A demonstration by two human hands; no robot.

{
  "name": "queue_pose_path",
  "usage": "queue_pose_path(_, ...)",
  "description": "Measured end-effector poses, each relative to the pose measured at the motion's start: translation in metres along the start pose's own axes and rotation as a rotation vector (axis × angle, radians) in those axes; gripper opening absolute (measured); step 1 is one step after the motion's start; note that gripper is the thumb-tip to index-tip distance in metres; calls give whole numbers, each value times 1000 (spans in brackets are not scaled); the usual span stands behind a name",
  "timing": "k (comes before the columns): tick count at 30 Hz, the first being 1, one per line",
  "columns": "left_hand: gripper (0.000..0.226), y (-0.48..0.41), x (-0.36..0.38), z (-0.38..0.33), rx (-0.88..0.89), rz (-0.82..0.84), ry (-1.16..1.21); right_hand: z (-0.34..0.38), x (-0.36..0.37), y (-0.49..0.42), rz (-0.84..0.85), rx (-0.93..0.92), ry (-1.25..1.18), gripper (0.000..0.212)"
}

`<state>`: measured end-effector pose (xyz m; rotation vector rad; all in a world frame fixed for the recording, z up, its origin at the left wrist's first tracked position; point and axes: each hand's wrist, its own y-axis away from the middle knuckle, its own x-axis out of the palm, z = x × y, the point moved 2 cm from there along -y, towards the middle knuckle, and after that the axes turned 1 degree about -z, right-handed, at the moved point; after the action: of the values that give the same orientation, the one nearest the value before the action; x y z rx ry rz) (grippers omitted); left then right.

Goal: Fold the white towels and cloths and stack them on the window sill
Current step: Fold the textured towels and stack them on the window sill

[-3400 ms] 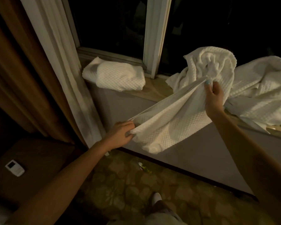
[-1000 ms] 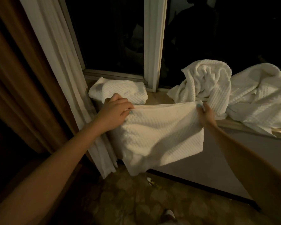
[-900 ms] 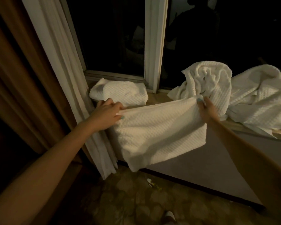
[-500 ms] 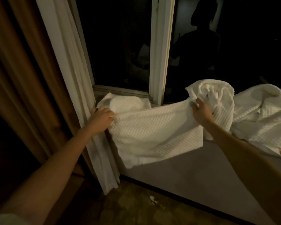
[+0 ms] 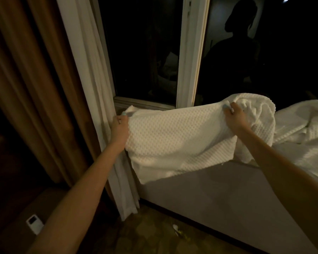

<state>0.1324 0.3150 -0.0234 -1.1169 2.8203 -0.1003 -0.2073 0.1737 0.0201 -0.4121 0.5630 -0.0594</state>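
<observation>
Left hand (image 5: 118, 125), right hand (image 5: 234, 117) each pinch top corner of towel (image 5: 173, 140). Hold corners level, lower flat, smooth bumps.

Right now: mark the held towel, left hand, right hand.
held towel (image 5: 176, 143), head view, middle of the hanging face.
left hand (image 5: 120, 130), head view, back of the hand.
right hand (image 5: 236, 118), head view, back of the hand.
</observation>
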Motion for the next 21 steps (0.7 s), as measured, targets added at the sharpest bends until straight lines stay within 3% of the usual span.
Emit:
queue_pose_path(4,92,-6,-21,11,-273,592,63,10,-9,-2,-42,49,59,33)
queue_pose_path(7,81,0,-19,24,-298,710,123,-1,-7,-10,-59,114,33,30)
queue_pose_path(11,40,1,-3,47,-266,660,176,-2,-6,-10,-42,171,1,30)
queue_pose_path(13,42,-2,1,53,-220,582,56,0,-8,-10,-22,186,4,29)
queue_pose_path(16,58,-14,11,54,-26,294,-274,5,-8,-10,23,153,56,39)
queue_pose_path(19,41,-18,23,42,93,69,-375,16,-10,-12,53,77,137,38)
queue_pose_path(21,39,-19,25,38,166,15,-387,17,-12,-18,75,60,131,37)
